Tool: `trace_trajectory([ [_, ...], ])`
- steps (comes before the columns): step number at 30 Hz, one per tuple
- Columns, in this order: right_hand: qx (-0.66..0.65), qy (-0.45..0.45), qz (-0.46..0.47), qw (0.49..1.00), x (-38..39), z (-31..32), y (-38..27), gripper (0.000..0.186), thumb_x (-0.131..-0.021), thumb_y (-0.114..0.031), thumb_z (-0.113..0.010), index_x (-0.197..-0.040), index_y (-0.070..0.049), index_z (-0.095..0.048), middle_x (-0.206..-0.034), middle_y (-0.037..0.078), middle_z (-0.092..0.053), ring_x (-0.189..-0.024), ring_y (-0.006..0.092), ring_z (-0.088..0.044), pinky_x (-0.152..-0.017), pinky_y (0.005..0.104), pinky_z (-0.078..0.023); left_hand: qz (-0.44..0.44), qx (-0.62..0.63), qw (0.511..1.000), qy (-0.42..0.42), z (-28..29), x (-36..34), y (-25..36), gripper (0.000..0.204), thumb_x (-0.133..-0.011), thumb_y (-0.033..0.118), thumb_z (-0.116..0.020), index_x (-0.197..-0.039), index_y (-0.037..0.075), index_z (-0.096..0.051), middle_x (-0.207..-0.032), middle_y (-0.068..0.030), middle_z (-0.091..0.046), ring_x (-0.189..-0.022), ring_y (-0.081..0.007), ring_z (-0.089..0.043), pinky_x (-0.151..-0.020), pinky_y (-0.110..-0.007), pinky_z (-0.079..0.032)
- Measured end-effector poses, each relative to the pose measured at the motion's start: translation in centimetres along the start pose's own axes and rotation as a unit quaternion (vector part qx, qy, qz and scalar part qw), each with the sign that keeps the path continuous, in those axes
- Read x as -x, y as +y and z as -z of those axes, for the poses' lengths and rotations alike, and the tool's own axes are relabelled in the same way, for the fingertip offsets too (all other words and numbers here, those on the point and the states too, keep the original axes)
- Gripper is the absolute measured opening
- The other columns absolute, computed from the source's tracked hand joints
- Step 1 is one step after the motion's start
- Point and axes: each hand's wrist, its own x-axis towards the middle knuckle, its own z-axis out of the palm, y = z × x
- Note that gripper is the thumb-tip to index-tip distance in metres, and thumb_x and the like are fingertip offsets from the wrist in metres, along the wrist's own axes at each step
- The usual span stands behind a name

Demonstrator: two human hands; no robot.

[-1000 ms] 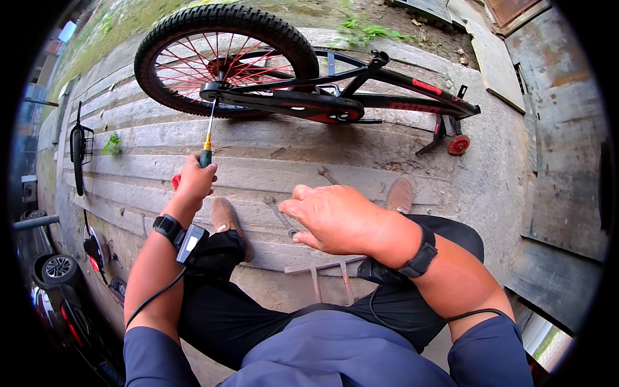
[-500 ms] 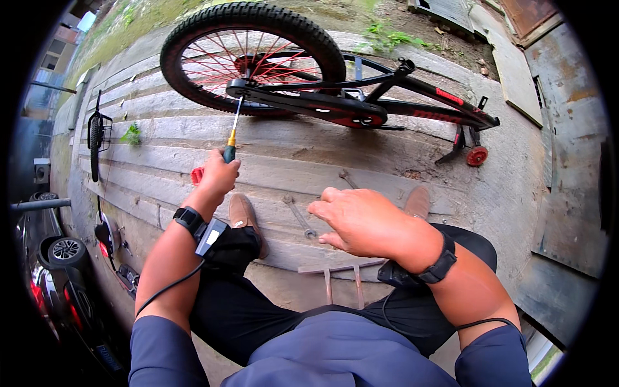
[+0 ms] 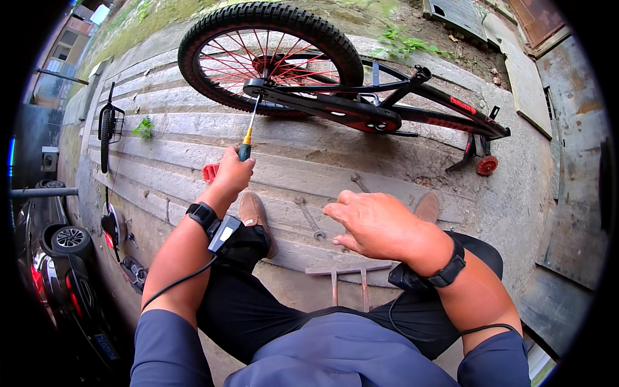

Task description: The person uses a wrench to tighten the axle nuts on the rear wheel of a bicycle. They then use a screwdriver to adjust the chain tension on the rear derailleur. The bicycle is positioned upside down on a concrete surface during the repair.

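My left hand is wrapped round the dark green and yellow handle of a screwdriver. The screwdriver's tip reaches the rear end of the black chain guard, beside the hub of the bicycle wheel. That wheel has a knobby black tyre and red spokes, and the black bicycle frame lies on its side on the ground. Over my right knee hovers my right hand, fingers loosely bent and thumb apart, with nothing visible in it. Just beyond it lie two wrenches.
A red object lies beside my left hand, partly hidden. A small red wheel is on a bracket at the frame's far right end. A metal bar frame stands between my legs. Another bicycle and a dark car are at left.
The whole view has shifted, so everything appears slightly further right. My left hand keeps the screwdriver's tip at the same spot by the hub; my right hand has barely moved against the ground.
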Motion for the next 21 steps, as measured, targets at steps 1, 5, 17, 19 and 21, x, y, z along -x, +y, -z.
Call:
trace_trajectory([
  [1, 0.002, -0.003, -0.003, 1.000, 0.0, 0.1, -0.1, 0.037, -0.079, -0.023, -0.076, -0.106, -0.005, -0.059, -0.096, 0.015, -0.060, -0.088, 0.0354, -0.065, -0.074, 0.0450, -0.053, -0.003, -0.001, 1.000, -0.001, 0.0, -0.1, -0.1, 0.047, -0.094, 0.018, -0.064, -0.134, 0.004, -0.042, -0.097, -0.0069, -0.060, -0.082, -0.0144, -0.062, -0.059, -0.032, -0.050],
  [5, 0.008, -0.011, -0.004, 1.000, 0.0, 0.2, -0.2, 0.037, -0.079, -0.023, -0.076, -0.105, -0.005, -0.058, -0.097, 0.015, -0.060, -0.089, 0.0352, -0.065, -0.074, 0.0449, -0.053, -0.022, -0.028, 0.999, 0.015, -0.1, -0.7, -1.1, 0.048, -0.094, 0.018, -0.064, -0.134, 0.003, -0.042, -0.097, -0.0074, -0.060, -0.082, -0.0146, -0.062, -0.059, -0.032, -0.051],
  [17, 0.012, -0.006, 0.002, 1.000, 0.1, 0.0, -0.1, 0.036, -0.079, -0.023, -0.076, -0.104, -0.005, -0.057, -0.096, 0.015, -0.060, -0.089, 0.0352, -0.065, -0.073, 0.0448, -0.054, -0.043, -0.063, 0.996, 0.039, -0.3, -1.4, -2.0, 0.044, -0.094, 0.019, -0.065, -0.128, 0.001, -0.044, -0.090, -0.0081, -0.060, -0.076, -0.0149, -0.060, -0.057, -0.031, -0.050],
  [19, 0.013, -0.003, 0.003, 1.000, 0.1, -0.1, 0.1, 0.035, -0.079, -0.023, -0.076, -0.103, -0.005, -0.057, -0.096, 0.015, -0.060, -0.089, 0.0351, -0.065, -0.073, 0.0447, -0.054, -0.051, -0.078, 0.994, 0.053, -0.5, -1.6, -2.2, 0.044, -0.094, 0.019, -0.065, -0.128, 0.001, -0.045, -0.088, -0.0081, -0.060, -0.072, -0.0144, -0.058, -0.055, -0.030, -0.049],
  [21, 0.013, -0.008, -0.003, 1.000, 0.1, 0.0, 0.0, 0.035, -0.078, -0.022, -0.076, -0.103, -0.005, -0.057, -0.096, 0.015, -0.060, -0.089, 0.0350, -0.065, -0.073, 0.0446, -0.054, -0.061, -0.081, 0.992, 0.074, -0.7, -1.6, -2.3, 0.043, -0.093, 0.019, -0.066, -0.127, 0.001, -0.045, -0.086, -0.0079, -0.059, -0.068, -0.0139, -0.056, -0.054, -0.030, -0.047],
])
